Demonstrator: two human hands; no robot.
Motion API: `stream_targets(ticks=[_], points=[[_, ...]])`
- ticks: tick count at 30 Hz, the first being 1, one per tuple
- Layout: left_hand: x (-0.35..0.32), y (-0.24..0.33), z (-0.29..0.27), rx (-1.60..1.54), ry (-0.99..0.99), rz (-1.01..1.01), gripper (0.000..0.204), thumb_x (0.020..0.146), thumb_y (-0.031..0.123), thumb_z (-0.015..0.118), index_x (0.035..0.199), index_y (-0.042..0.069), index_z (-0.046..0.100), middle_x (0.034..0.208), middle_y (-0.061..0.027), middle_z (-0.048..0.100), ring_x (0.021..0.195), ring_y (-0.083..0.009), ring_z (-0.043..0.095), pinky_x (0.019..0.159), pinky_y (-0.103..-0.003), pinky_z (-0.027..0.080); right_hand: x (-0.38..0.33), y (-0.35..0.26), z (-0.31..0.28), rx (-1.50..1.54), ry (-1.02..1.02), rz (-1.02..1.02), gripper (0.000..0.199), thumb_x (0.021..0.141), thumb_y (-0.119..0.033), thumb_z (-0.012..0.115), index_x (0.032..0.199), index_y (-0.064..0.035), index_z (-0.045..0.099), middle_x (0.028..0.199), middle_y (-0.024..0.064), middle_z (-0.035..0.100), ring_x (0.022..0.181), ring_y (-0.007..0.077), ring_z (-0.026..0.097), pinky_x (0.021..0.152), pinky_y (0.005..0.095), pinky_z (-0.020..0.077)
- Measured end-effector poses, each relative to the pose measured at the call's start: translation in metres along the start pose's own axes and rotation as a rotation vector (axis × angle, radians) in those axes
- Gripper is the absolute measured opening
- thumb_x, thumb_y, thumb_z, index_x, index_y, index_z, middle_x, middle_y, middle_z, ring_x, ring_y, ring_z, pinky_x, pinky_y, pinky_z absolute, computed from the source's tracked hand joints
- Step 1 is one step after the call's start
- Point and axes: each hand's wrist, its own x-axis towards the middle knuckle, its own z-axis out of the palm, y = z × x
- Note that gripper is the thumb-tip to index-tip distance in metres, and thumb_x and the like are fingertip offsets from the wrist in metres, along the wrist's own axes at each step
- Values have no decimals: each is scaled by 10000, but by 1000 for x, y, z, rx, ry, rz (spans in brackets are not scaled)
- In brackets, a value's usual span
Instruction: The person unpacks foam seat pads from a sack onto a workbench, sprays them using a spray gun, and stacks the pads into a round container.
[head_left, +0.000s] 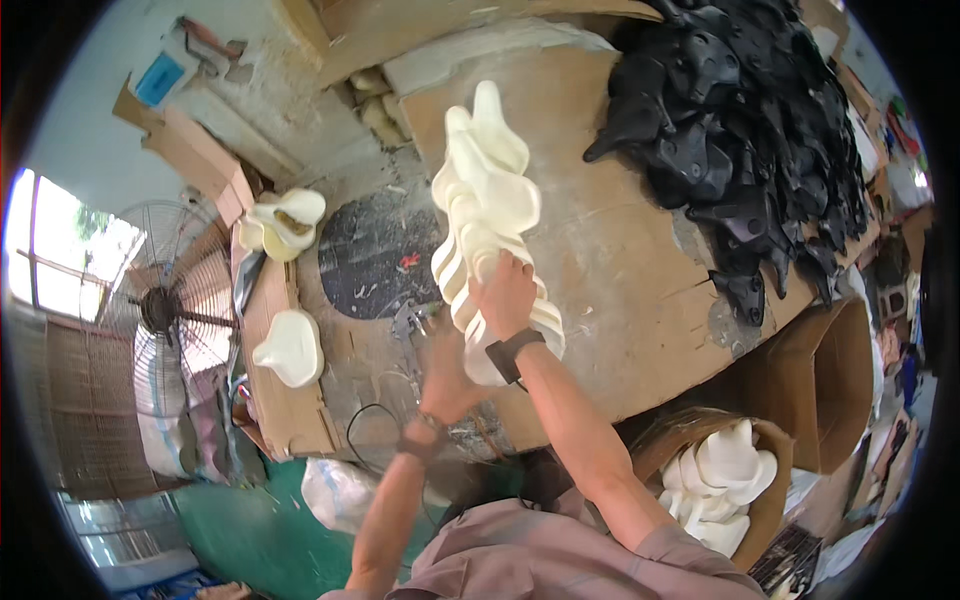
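Over the cardboard-covered bench (pixel 620 260), the tall stack of cream plastic shells (pixel 487 205) runs lengthwise up and away from the right hand (pixel 507 297), which clasps its lower end, while the blurred left hand (pixel 447 375) sits just below, grip unclear

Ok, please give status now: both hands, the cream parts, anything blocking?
Right hand grips the stack of cream moulded parts, raised over the cardboard-covered bench. Left hand blurred under the stack, grip unclear. Black parts pile apart, not blocking.
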Motion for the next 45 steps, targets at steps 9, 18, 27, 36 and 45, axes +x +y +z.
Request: stream_targets(ticks=[9, 18, 27, 36, 45], points=[[-89, -35, 61, -398, -171, -467, 748, 817, 129, 774, 1479, 87, 429, 1167, -196, 673, 977, -281, 698, 800, -384, 556, -91, 30, -8, 78, 110, -113, 858, 761, -386, 830, 1401, 55, 466, 1370, 246, 548, 1270, 437, 505, 1016, 509, 455], [-48, -146, 27, 273, 284, -587, 626, 755, 164, 759, 1342, 76, 561, 1185, -231, 648, 1131, -412, 608, 969, -461, 495, -118, 32, -40, 163, 94, -223, 857, 854, -490, 748, 1451, 27, 415, 1461, 286, 443, 1344, 482, 418, 1073, 562, 384], [-6, -253, 24, -433, -131, -641, 344, 782, 152, 676, 1066, -16, 575, 759, -82, 606, 616, -182, 560, 528, -344, 484, -275, 119, -111, 107, -159, 151, 447, 853, -231, 680, 1234, -9, 605, 1229, 230, 637, 1177, 412, 584, 1005, 488, 481], [-45, -215, -19, -1337, -89, -612, 174, 735, -23, 549, 878, 69, 514, 674, -23, 425, 507, -141, 349, 447, -261, 332, -488, 166, -227, -38, 234, 636, 264, 859, -251, 661, 942, -2, 691, 902, 203, 681, 889, 398, 648, 798, 496, 511], [-161, -211, -101, -1296, -4, -642, 435, 722, -38, 514, 1133, 106, 505, 689, 17, 412, 524, -118, 367, 450, -250, 346, -596, 243, -288, -823, 409, 634, 533, 764, -379, 782, 1172, -51, 681, 1250, 177, 609, 1222, 390, 534, 1024, 532, 431]])
